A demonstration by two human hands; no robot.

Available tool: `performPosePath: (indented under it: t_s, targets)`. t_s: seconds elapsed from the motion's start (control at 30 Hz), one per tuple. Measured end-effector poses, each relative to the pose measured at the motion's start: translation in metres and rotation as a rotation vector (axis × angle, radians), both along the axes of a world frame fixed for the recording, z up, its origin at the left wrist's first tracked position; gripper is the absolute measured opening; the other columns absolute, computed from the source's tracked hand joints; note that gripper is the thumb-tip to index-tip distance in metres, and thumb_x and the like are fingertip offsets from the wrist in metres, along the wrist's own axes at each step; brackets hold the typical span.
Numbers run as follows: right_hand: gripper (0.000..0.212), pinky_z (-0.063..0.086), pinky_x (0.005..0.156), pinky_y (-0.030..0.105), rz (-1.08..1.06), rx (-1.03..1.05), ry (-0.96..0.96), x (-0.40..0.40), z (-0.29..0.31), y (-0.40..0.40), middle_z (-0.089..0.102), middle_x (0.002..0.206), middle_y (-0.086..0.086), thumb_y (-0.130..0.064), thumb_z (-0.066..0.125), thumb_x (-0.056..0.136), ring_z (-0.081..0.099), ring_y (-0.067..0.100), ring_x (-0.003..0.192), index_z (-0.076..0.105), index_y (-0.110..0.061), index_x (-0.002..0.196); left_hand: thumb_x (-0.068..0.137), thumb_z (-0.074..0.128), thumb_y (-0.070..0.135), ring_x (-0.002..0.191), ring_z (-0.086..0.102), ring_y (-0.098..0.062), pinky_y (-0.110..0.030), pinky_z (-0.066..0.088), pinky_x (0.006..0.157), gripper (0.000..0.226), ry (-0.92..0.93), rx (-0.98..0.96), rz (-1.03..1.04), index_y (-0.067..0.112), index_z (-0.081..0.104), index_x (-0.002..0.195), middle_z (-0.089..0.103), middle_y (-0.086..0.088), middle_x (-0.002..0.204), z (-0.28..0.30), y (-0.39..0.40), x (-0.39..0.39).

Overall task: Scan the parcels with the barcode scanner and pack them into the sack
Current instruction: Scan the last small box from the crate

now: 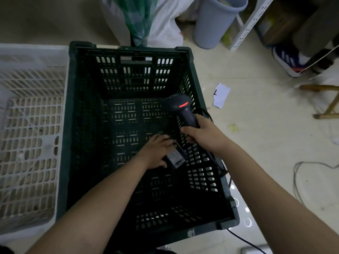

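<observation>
The right hand (205, 136) grips the handle of a black barcode scanner (181, 109), its head raised over the inside of a dark green slatted crate (73, 125) with a red light glowing on top. The left hand (157, 149) reaches down to the crate's floor, fingers curled over a small dark parcel (177, 159) with a pale label, lying near the right wall. A white slatted crate (31, 143) stands just beside the green one on the left. Beyond them a white sack (165, 28) slumps on the tiled floor (266, 143), near a grey-blue bin (216, 21). A paper slip (221, 95) lies on the floor to the right.
</observation>
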State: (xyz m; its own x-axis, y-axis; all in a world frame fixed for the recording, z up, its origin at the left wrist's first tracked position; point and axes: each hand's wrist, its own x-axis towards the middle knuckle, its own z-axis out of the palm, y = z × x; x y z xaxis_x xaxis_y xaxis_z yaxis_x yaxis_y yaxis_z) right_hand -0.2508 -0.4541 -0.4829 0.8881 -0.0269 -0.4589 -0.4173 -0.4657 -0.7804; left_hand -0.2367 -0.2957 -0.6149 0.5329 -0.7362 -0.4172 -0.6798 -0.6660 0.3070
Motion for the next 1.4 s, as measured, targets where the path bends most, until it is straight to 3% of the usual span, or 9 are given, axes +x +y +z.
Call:
performPosePath:
  t_s: [0.13, 0.33, 0.53, 0.67, 0.77, 0.93, 1.1, 1.27, 1.4]
  targets:
    - [0.014, 0.046, 0.064, 0.028, -0.034, -0.006, -0.013, 0.002, -0.005, -0.008, 0.052, 0.073, -0.002, -0.012, 0.062, 0.091, 0.051, 0.012, 0.059, 0.053, -0.015, 0.102, 0.082, 0.071, 0.037, 0.147, -0.005, -0.024, -0.046, -0.007, 0.116, 0.103, -0.022, 0.153, -0.117, 0.019, 0.001, 0.155, 0.0, 0.0, 0.162, -0.005, -0.018, 0.008]
    - [0.019, 0.045, 0.068, 0.036, -0.083, -0.008, -0.037, 0.009, -0.016, -0.008, 0.052, 0.072, 0.0, -0.012, 0.064, 0.089, 0.05, 0.016, 0.061, 0.055, -0.007, 0.105, 0.074, 0.07, 0.054, 0.14, 0.019, -0.026, -0.047, 0.0, 0.115, 0.098, -0.134, 0.105, -0.083, 0.014, 0.023, 0.15, 0.029, -0.006, 0.151, -0.003, -0.022, 0.005]
    - [0.022, 0.047, 0.069, 0.038, -0.033, -0.069, -0.086, 0.006, -0.015, -0.003, 0.054, 0.07, -0.003, -0.016, 0.068, 0.084, 0.054, 0.021, 0.067, 0.05, -0.028, 0.079, 0.069, 0.072, 0.062, 0.134, 0.028, -0.023, -0.035, 0.015, 0.107, 0.101, -0.18, -0.152, 0.218, 0.016, 0.028, 0.148, 0.034, -0.002, 0.148, 0.028, 0.012, -0.006]
    - [0.018, 0.046, 0.072, 0.038, -0.023, -0.099, -0.159, 0.0, 0.009, 0.003, 0.056, 0.076, -0.002, -0.014, 0.068, 0.083, 0.055, 0.023, 0.075, 0.057, -0.02, 0.096, 0.065, 0.078, 0.058, 0.126, 0.029, -0.019, -0.035, 0.034, 0.103, 0.098, 0.057, -0.298, 0.534, 0.018, 0.031, 0.141, 0.038, 0.001, 0.134, 0.075, 0.04, -0.017]
    - [0.022, 0.043, 0.071, 0.033, -0.052, -0.107, -0.249, -0.007, 0.04, 0.013, 0.058, 0.083, 0.0, -0.014, 0.066, 0.084, 0.054, 0.021, 0.078, 0.059, -0.017, 0.104, 0.063, 0.079, 0.059, 0.125, 0.031, -0.02, -0.036, 0.037, 0.101, 0.095, 0.073, -0.335, 0.681, 0.021, 0.035, 0.137, 0.04, 0.002, 0.13, 0.111, 0.062, -0.028]
    - [0.016, 0.049, 0.073, 0.039, -0.059, 0.007, -0.376, -0.017, 0.102, 0.05, 0.061, 0.084, 0.003, -0.02, 0.067, 0.086, 0.06, 0.024, 0.077, 0.057, -0.025, 0.098, 0.058, 0.077, 0.066, 0.123, 0.04, -0.02, -0.037, 0.039, 0.101, 0.096, -0.03, -0.409, 0.803, 0.023, 0.04, 0.135, 0.046, 0.002, 0.13, 0.174, 0.102, -0.049]
    - [0.019, 0.05, 0.06, 0.031, -0.133, 0.282, -0.372, -0.028, 0.157, 0.109, 0.052, 0.076, 0.008, -0.004, 0.061, 0.087, 0.051, 0.017, 0.061, 0.05, -0.014, 0.099, 0.046, 0.07, 0.085, 0.119, 0.054, -0.019, -0.044, 0.046, 0.101, 0.105, -0.008, -0.578, 0.973, 0.035, 0.043, 0.135, 0.054, 0.005, 0.13, 0.232, 0.167, -0.079]
    - [0.017, 0.049, 0.051, 0.025, -0.083, 0.364, -0.402, -0.049, 0.178, 0.177, 0.053, 0.071, 0.006, -0.015, 0.065, 0.09, 0.05, 0.016, 0.056, 0.051, -0.012, 0.1, 0.054, 0.087, 0.054, 0.109, 0.061, -0.014, -0.035, 0.053, 0.093, 0.078, 0.056, -0.788, 1.11, 0.03, 0.053, 0.12, 0.062, 0.007, 0.118, 0.285, 0.233, -0.135]
    - [0.014, 0.051, 0.071, 0.038, -0.054, 0.306, -0.443, -0.063, 0.169, 0.218, 0.061, 0.082, 0.003, -0.025, 0.067, 0.089, 0.057, 0.021, 0.073, 0.055, -0.024, 0.097, 0.067, 0.087, 0.027, 0.108, 0.05, -0.001, -0.018, 0.046, 0.094, 0.078, -0.143, -0.817, 1.144, 0.027, 0.042, 0.131, 0.05, 0.01, 0.12, 0.295, 0.281, -0.169]
